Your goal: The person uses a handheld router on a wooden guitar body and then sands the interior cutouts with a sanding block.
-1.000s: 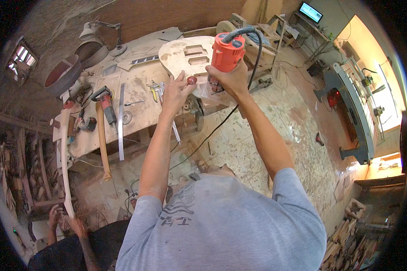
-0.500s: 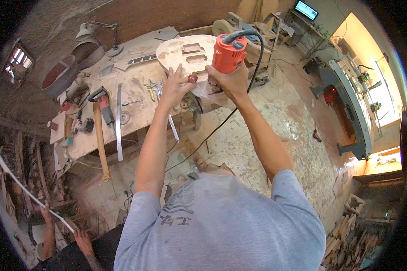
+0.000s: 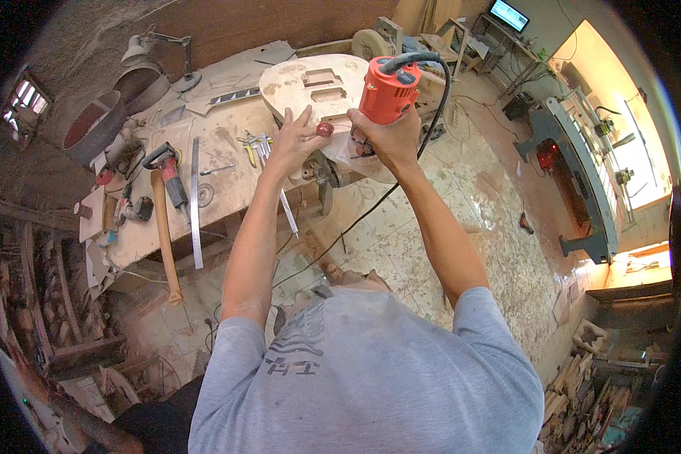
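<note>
Red router (image 3: 388, 94) wants level support: right hand (image 3: 393, 140) gripping it, left hand (image 3: 286, 147) spread against guitar body (image 3: 284, 82) by worktop's (image 3: 231, 185) near edge.

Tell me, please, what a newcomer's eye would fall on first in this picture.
Probably the orange-red power tool, held in the right grip at the upper centre. Next might come the pale wooden board with cut-out recesses, just left of it, and then the bright opening toward the right edge.
</note>
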Demonstrator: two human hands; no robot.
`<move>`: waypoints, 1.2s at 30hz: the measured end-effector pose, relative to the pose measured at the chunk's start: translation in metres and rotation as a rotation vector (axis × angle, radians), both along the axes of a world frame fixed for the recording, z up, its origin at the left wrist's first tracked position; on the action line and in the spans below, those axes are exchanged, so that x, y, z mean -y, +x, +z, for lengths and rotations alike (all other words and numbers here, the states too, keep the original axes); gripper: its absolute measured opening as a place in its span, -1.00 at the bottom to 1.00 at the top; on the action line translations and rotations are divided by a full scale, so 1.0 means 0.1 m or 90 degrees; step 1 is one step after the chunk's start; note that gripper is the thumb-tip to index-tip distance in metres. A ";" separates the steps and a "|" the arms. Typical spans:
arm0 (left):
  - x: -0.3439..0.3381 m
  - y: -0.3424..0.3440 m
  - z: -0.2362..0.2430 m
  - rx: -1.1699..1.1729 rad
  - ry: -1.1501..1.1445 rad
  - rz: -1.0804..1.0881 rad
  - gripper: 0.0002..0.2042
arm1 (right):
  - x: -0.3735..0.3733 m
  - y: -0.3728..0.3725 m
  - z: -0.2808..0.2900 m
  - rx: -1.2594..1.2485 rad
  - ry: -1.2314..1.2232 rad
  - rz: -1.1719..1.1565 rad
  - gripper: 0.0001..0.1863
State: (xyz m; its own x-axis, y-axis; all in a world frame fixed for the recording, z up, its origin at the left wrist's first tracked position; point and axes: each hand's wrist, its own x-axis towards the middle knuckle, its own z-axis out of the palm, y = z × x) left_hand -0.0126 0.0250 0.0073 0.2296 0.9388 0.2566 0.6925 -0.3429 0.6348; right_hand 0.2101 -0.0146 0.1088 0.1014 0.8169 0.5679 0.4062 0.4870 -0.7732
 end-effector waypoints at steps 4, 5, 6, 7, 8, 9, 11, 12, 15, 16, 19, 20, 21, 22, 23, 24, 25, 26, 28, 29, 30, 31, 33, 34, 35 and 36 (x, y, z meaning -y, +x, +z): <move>0.00 0.00 0.02 -0.012 0.007 -0.009 -0.62 | 0.01 0.00 -0.01 -0.002 0.006 -0.003 -0.36; 0.01 0.02 0.04 -0.013 0.004 -0.009 -0.62 | 0.01 0.01 -0.02 -0.007 0.008 -0.003 -0.36; 0.01 0.01 0.03 -0.001 0.006 -0.016 -0.62 | 0.01 0.01 -0.03 -0.013 0.009 -0.001 -0.36; 0.01 0.00 0.02 0.011 0.007 -0.022 -0.62 | 0.02 0.00 -0.03 -0.018 0.011 0.001 -0.36; 0.01 -0.01 0.01 0.023 0.009 -0.029 -0.62 | 0.03 0.00 -0.02 -0.015 0.011 -0.002 -0.36; 0.02 -0.01 0.02 0.028 0.002 -0.030 -0.61 | 0.05 0.00 -0.01 -0.012 0.010 -0.006 -0.36; 0.02 -0.01 0.04 0.040 -0.010 -0.033 -0.58 | 0.09 -0.01 0.01 -0.010 0.011 -0.013 -0.35; 0.03 -0.01 0.05 0.035 -0.013 -0.031 -0.58 | 0.11 -0.02 0.03 -0.010 0.012 -0.017 -0.36; 0.04 0.01 0.06 0.028 -0.016 -0.030 -0.58 | 0.12 0.00 0.01 -0.002 0.019 -0.022 -0.37; 0.03 0.00 0.06 0.030 -0.014 -0.033 -0.58 | 0.12 0.00 0.00 0.003 0.023 -0.023 -0.38; 0.01 0.00 0.03 0.009 -0.003 -0.036 -0.57 | 0.15 0.00 0.01 -0.001 0.004 -0.028 -0.39; 0.00 0.00 0.03 -0.003 0.001 -0.037 -0.57 | 0.14 0.00 0.00 -0.003 0.004 -0.025 -0.40; -0.01 -0.01 0.01 -0.004 0.006 -0.039 -0.56 | 0.14 0.01 -0.02 -0.006 0.004 -0.022 -0.40; -0.02 -0.02 -0.02 -0.006 0.011 -0.042 -0.56 | 0.14 0.01 -0.03 -0.010 0.005 -0.018 -0.40; -0.03 -0.03 -0.04 -0.008 0.016 -0.045 -0.56 | 0.14 0.01 -0.02 -0.009 0.010 -0.021 -0.41; -0.03 -0.02 -0.03 -0.010 0.016 -0.047 -0.56 | 0.15 0.00 -0.02 -0.009 0.014 -0.025 -0.41; -0.03 -0.02 -0.02 -0.012 0.015 -0.050 -0.56 | 0.16 0.00 0.00 -0.008 0.018 -0.029 -0.41; -0.02 -0.01 -0.01 -0.015 0.015 -0.052 -0.56 | 0.18 0.00 0.02 -0.001 0.018 -0.032 -0.41; -0.01 -0.02 -0.02 -0.001 0.021 -0.049 -0.56 | 0.21 -0.01 0.05 0.013 0.018 -0.038 -0.41; -0.01 -0.03 -0.03 0.006 0.024 -0.047 -0.55 | 0.21 -0.01 0.05 0.000 0.003 -0.030 -0.40; -0.01 -0.02 -0.03 -0.001 0.027 -0.045 -0.55 | 0.21 -0.02 0.05 -0.014 -0.010 -0.023 -0.40; -0.01 -0.01 -0.02 -0.008 0.030 -0.042 -0.55 | 0.21 -0.02 0.05 -0.027 -0.024 -0.015 -0.40; -0.01 0.00 -0.03 -0.002 0.036 -0.039 -0.55 | 0.19 -0.02 0.04 -0.020 0.000 -0.021 -0.39; -0.02 -0.01 -0.04 0.010 0.038 -0.039 -0.56 | 0.17 -0.02 0.03 -0.016 0.012 -0.024 -0.39; -0.03 -0.01 -0.05 0.023 0.040 -0.039 -0.56 | 0.16 -0.02 0.02 -0.013 0.019 -0.030 -0.40; -0.04 -0.01 -0.05 0.013 0.045 -0.036 -0.57 | 0.14 -0.03 0.01 -0.010 0.025 -0.036 -0.41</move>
